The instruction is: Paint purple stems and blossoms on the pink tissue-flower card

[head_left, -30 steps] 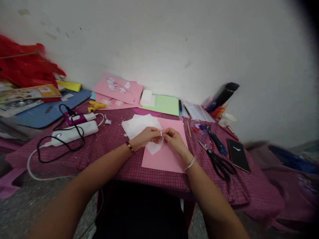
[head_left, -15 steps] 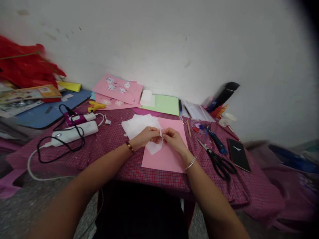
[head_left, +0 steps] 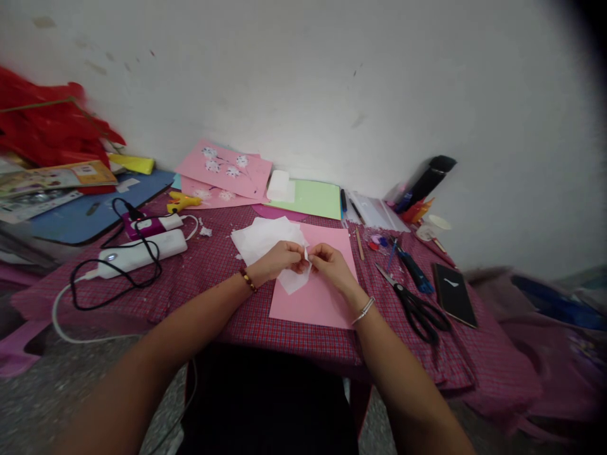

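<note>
Both my hands meet over a pink paper sheet (head_left: 317, 297) on the red checked tablecloth (head_left: 208, 278). My left hand (head_left: 279, 259) and my right hand (head_left: 331, 262) each pinch a small white piece of tissue paper (head_left: 307, 254) between fingertips, fingers closed. A larger white tissue sheet (head_left: 260, 239) lies under and behind the left hand, with a corner showing below the fingers. A beaded bracelet is on my left wrist, a silver one on my right.
Black scissors (head_left: 417, 308), a blue cutter (head_left: 413, 270) and a black notebook (head_left: 453, 294) lie right. A white power strip (head_left: 142, 251) with black cable, a yellow glue gun (head_left: 183, 202), pink flower cards (head_left: 225, 167), green paper (head_left: 313, 199) and a black bottle (head_left: 427, 180) sit behind.
</note>
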Available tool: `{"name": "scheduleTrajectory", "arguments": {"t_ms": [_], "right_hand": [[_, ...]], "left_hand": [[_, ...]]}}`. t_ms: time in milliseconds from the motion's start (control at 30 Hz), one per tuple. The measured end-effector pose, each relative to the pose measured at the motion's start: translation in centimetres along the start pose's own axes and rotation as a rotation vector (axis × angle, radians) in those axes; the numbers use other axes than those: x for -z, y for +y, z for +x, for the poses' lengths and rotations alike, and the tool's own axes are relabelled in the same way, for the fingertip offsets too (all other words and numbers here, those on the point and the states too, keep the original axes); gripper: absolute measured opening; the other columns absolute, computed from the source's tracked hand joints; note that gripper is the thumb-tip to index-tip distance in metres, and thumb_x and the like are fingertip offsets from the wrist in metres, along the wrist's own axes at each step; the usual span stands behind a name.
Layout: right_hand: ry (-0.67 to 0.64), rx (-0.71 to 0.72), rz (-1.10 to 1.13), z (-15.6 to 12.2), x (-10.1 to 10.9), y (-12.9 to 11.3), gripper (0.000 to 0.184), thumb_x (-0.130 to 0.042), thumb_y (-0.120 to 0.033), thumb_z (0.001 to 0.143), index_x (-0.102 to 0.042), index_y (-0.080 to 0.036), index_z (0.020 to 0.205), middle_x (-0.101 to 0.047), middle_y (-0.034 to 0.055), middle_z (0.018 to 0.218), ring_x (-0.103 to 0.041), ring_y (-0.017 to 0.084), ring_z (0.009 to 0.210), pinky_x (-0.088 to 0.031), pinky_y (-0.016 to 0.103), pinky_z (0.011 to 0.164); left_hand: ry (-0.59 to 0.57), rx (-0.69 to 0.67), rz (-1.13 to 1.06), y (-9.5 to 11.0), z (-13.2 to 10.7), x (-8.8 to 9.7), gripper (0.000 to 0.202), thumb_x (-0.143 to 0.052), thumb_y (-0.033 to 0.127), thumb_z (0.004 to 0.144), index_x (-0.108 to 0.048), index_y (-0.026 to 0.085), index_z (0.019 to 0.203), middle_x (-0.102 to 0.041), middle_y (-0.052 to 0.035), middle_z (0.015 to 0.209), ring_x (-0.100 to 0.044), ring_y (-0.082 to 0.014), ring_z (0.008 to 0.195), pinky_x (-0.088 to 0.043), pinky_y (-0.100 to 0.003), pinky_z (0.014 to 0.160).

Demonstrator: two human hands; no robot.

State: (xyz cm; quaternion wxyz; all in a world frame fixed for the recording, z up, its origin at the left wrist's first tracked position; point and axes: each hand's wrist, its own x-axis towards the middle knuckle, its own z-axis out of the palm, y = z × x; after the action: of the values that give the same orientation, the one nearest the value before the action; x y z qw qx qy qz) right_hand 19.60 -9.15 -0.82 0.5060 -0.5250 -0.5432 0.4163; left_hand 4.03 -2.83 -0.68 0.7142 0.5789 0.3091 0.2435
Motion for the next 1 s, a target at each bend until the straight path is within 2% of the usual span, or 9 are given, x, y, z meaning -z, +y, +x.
{"name": "scheduleTrajectory", "arguments": {"t_ms": [100, 200, 567, 767, 1000], "right_hand": [[0.005, 0.002, 0.006, 0.02, 0.13, -0.04, 0.016, -0.065, -0.032, 0.070, -0.056, -0.019, 0.074, -0.054, -0.0035, 0.063, -0.049, 0.010, 0.054, -0.040, 0.026, 0.054], [-0.006, 0.001, 0.005, 0.05, 0.15, 0.04, 0.016, -0.064, -0.032, 0.070, -0.056, -0.019, 0.074, -0.054, -0.0037, 0.063, -0.048, 0.010, 0.054, -0.040, 0.026, 0.054], [0.014, -0.005, 0.029, 0.09, 0.22, 0.28, 0.017, -0.065, -0.033, 0.070, -0.056, -0.019, 0.073, -0.053, -0.0044, 0.062, -0.048, 0.010, 0.053, -0.040, 0.026, 0.053], [-0.009, -0.014, 0.017, 0.13, 0.23, 0.49, 0.018, -0.065, -0.035, 0.071, -0.056, -0.019, 0.074, -0.055, -0.0036, 0.063, -0.048, 0.010, 0.054, -0.040, 0.026, 0.054], [-0.007, -0.011, -0.001, 0.13, 0.21, 0.45, 0.018, -0.065, -0.035, 0.071, -0.056, -0.020, 0.074, -0.054, -0.0037, 0.063, -0.048, 0.010, 0.054, -0.040, 0.026, 0.054]], "left_hand": [[-0.030, 0.004, -0.009, 0.16, -0.01, 0.07, 0.008, -0.054, 0.009, 0.067, -0.061, 0.012, 0.064, -0.065, -0.0037, 0.063, -0.061, -0.0105, 0.057, -0.049, -0.023, 0.059], [-0.012, -0.006, 0.015, 0.12, 0.00, 0.11, 0.009, -0.058, 0.017, 0.071, -0.062, 0.011, 0.064, -0.065, -0.0042, 0.064, -0.059, -0.0092, 0.054, -0.048, -0.022, 0.057], [-0.033, 0.002, -0.003, -0.03, 0.06, 0.14, 0.005, -0.058, 0.015, 0.068, -0.062, 0.012, 0.066, -0.065, -0.0027, 0.065, -0.059, -0.0084, 0.056, -0.049, -0.022, 0.061], [-0.004, -0.086, 0.136, 0.13, -0.24, -0.02, 0.010, -0.060, 0.017, 0.070, -0.065, 0.010, 0.066, -0.064, -0.0025, 0.062, -0.055, -0.0068, 0.052, -0.046, -0.019, 0.056], [0.022, -0.075, 0.160, -0.23, -0.01, 0.02, 0.011, -0.053, 0.014, 0.072, -0.063, 0.011, 0.068, -0.066, -0.0038, 0.066, -0.058, -0.0078, 0.053, -0.049, -0.020, 0.056]]}}
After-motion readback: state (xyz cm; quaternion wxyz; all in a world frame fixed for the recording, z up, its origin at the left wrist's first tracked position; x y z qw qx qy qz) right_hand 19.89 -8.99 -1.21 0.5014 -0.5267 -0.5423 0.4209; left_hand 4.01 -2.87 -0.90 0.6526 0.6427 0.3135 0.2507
